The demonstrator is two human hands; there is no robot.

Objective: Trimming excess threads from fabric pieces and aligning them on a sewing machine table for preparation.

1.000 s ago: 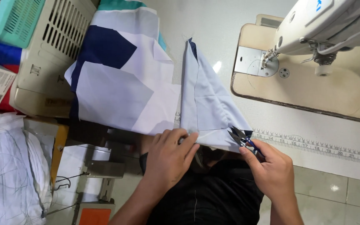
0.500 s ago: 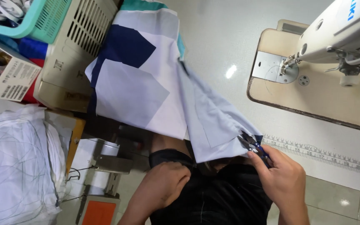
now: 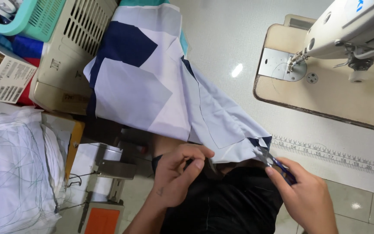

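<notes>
A white and navy cloth (image 3: 152,86) hangs off the bench (image 3: 239,39) edge down to the lap. The left hand (image 3: 176,175) sits just under its lower hem, fingers curled and pinching, though whether it grips the hem I cannot tell. The right hand (image 3: 306,197) grasps small blue-handled snips (image 3: 273,161), their tips at the cloth's dark corner. A sewing machine (image 3: 351,30) stands to the right. A teal basket (image 3: 18,17) at top left holds cloth scraps
</notes>
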